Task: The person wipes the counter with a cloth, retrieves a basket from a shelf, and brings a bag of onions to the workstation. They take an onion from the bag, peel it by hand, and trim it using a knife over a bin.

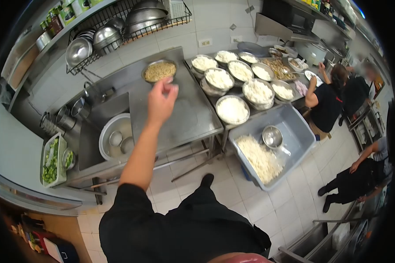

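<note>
My left hand [161,103] is raised over the steel worktop [184,118], its fingers loosely bent and apart, with nothing visible in them. Just beyond the fingertips sits a metal bowl of light-brown, finely chopped food [160,71], near the back of the worktop. To the right, several metal bowls of white rice [232,110] crowd the neighbouring counter. Below them stands a large grey plastic tub [294,118], with loose rice [261,160] along its left side and a small metal bowl [272,136] inside. My right hand is out of view.
At left, a sink holds a white basin [104,138] with liquid and bowls. A basket of green vegetables [52,162] stands farther left. A wire rack of metal bowls [131,35] hangs above. Several people, one in black [329,98], are on the right.
</note>
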Demonstrator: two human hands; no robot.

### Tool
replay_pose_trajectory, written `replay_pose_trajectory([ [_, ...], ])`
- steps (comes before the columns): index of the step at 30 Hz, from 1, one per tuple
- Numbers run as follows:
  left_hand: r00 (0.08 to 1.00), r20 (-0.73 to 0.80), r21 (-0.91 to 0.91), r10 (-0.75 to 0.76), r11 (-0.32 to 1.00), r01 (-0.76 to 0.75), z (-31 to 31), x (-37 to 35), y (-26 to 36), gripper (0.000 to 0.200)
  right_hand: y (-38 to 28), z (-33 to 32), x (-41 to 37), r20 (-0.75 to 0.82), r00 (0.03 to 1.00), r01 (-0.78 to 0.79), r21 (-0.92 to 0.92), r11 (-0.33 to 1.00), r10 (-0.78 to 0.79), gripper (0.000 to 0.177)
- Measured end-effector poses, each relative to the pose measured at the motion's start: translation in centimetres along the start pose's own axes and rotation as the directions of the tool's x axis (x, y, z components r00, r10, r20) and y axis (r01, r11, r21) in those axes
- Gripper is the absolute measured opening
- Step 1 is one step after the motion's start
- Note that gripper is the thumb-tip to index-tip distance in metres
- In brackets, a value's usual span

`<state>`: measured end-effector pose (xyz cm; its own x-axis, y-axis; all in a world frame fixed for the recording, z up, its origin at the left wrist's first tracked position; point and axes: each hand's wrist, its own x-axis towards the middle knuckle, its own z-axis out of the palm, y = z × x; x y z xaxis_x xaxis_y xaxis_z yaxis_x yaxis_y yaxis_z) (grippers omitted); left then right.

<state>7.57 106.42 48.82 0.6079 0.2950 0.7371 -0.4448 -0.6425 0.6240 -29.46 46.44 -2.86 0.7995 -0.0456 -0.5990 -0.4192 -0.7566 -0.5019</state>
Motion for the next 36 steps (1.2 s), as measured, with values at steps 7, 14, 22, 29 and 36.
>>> replay_pose_trajectory([
  [7, 0.932, 0.079, 0.451, 0.353, 0.821, -0.350, 6.8, 30.5, -8.2, 0.031, -11.0, -2.2, 4.5, -0.168, 0.986, 0.012, 0.160, 0.987, 0.015, 0.015],
  [14, 0.969, 0.249, 0.651, 0.002, 0.740, -0.169, 9.5, 40.4, -15.1, 0.029, -28.6, -7.3, 4.6, -0.074, 0.854, -0.238, 0.824, 0.515, 0.514, 0.017],
  [22, 0.962, -0.258, 0.448, 0.089, 0.893, 0.038, 5.9, 40.0, -17.8, 0.021, -6.0, 12.8, 8.0, -0.051, 0.872, -0.339, 0.654, 0.676, 0.486, 0.015],
  [29, 0.964, 0.216, 0.475, 0.153, 0.846, -0.241, 5.4, 40.3, -18.2, 0.027, -28.1, -2.7, 5.4, -0.085, 0.976, -0.087, 0.690, 0.718, 0.200, 0.011],
  [36, 0.938, 0.230, 0.537, 0.257, 0.771, -0.343, 7.2, 33.1, -13.0, 0.042, -32.0, -8.3, 9.7, -0.108, 0.858, -0.211, 0.817, 0.536, 0.502, 0.013],
])
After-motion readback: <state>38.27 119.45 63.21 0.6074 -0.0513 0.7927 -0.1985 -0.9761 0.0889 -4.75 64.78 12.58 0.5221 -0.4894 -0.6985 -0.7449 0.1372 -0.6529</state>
